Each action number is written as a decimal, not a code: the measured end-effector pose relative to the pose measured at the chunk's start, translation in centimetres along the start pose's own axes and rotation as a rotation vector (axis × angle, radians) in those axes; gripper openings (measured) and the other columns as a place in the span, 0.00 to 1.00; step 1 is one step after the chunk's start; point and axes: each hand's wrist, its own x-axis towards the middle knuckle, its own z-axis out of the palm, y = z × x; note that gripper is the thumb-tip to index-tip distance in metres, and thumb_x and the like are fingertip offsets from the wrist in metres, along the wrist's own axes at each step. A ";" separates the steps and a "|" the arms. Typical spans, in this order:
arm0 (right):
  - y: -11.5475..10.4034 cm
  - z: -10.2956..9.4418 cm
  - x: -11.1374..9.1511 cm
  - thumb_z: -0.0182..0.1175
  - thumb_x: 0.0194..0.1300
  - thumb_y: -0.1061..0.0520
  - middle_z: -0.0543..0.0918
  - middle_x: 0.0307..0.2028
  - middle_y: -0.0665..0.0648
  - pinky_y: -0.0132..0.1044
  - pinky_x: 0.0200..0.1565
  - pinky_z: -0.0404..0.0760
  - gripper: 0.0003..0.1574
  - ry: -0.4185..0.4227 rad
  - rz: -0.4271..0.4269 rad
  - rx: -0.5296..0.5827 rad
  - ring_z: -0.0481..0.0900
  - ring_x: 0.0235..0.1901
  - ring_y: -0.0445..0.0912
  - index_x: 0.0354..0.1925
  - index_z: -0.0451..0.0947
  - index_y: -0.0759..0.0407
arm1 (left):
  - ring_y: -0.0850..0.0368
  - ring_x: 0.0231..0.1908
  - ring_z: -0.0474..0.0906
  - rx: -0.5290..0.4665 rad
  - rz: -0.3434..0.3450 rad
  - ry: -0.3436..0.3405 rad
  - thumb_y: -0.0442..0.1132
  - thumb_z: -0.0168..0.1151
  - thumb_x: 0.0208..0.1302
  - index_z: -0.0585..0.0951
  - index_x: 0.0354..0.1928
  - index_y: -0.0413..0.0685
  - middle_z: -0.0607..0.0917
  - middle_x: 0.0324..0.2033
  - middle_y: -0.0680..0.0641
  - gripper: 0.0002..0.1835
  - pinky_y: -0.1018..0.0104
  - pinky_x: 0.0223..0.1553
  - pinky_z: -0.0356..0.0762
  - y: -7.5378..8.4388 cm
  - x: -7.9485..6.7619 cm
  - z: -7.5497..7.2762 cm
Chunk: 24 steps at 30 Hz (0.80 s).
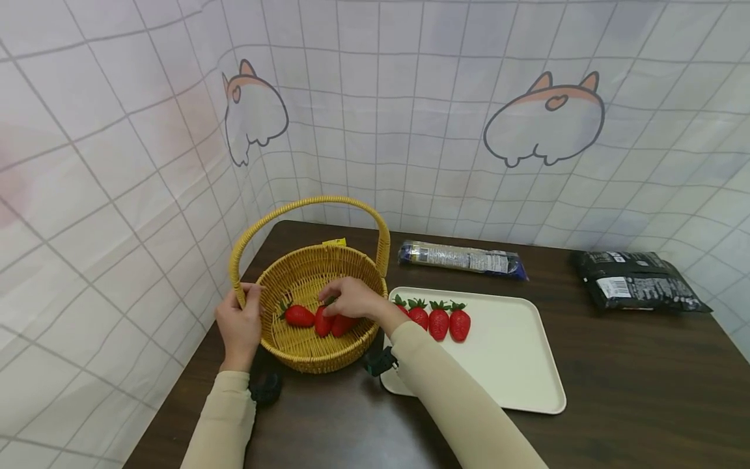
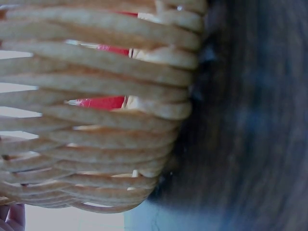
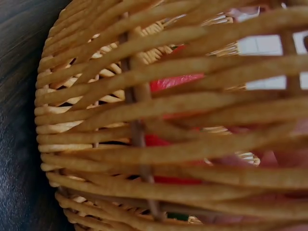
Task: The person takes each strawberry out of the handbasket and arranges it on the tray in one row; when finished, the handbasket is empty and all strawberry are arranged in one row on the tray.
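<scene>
A yellow wicker basket [image 1: 322, 361] with a tall arched handle stands on the dark table. My left hand [image 1: 239, 329] grips its left rim at the foot of the handle; in the left wrist view a bit of fingers [image 2: 17, 216] shows beside the weave. Inside the basket lie a red strawberry [image 1: 299, 316] on its side and two more close together. My right hand [image 1: 354, 301] reaches in over the right rim and pinches the middle strawberry [image 1: 323, 322] near its top. Through the weave, the right wrist view shows red strawberry surface [image 3: 175, 82] in slivers.
Right of the basket is a cream tray [image 1: 504, 365] with a row of several strawberries [image 1: 439, 322] at its upper left, partly behind my right forearm. A long clear-and-blue package [image 1: 463, 257] and a black packet [image 1: 638, 283] lie farther back, before a patterned curtain [image 1: 433, 130].
</scene>
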 end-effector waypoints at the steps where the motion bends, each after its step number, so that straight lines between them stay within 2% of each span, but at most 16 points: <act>1: 0.0 0.1 0.1 0.67 0.62 0.59 0.84 0.51 0.52 0.42 0.58 0.73 0.20 -0.022 -0.012 -0.022 0.77 0.56 0.48 0.54 0.82 0.57 | 0.70 0.13 0.66 0.000 0.001 0.001 0.33 0.58 0.70 0.83 0.31 0.31 0.76 0.15 0.29 0.12 0.73 0.12 0.58 0.0 0.0 0.0; 6: 0.0 0.2 0.3 0.69 0.59 0.59 0.84 0.50 0.50 0.38 0.56 0.73 0.21 -0.108 -0.087 -0.099 0.77 0.54 0.44 0.53 0.83 0.54 | 0.64 0.12 0.68 0.001 -0.001 -0.004 0.32 0.58 0.69 0.83 0.31 0.30 0.76 0.15 0.29 0.12 0.73 0.12 0.59 0.0 0.0 0.0; 10: 0.1 0.4 0.3 0.70 0.58 0.60 0.84 0.51 0.49 0.35 0.53 0.74 0.23 -0.164 -0.128 -0.083 0.77 0.52 0.42 0.54 0.82 0.54 | 0.67 0.12 0.67 0.006 -0.002 -0.005 0.32 0.58 0.69 0.83 0.31 0.31 0.76 0.15 0.30 0.11 0.73 0.12 0.59 -0.1 0.0 -0.1; 17: 0.0 0.9 0.4 0.71 0.57 0.59 0.81 0.53 0.47 0.33 0.55 0.73 0.26 -0.264 -0.154 -0.126 0.74 0.53 0.40 0.55 0.81 0.54 | 0.69 0.13 0.67 0.018 -0.005 -0.002 0.33 0.58 0.69 0.83 0.30 0.32 0.76 0.15 0.35 0.12 0.72 0.12 0.60 -0.2 -0.1 -0.2; 24: -0.1 1.2 0.5 0.72 0.56 0.59 0.81 0.49 0.45 0.32 0.53 0.72 0.23 -0.323 -0.150 -0.134 0.74 0.49 0.38 0.52 0.82 0.54 | 0.65 0.13 0.68 0.005 -0.001 -0.023 0.34 0.57 0.71 0.83 0.31 0.30 0.77 0.16 0.31 0.13 0.73 0.13 0.61 -0.1 -0.1 -0.1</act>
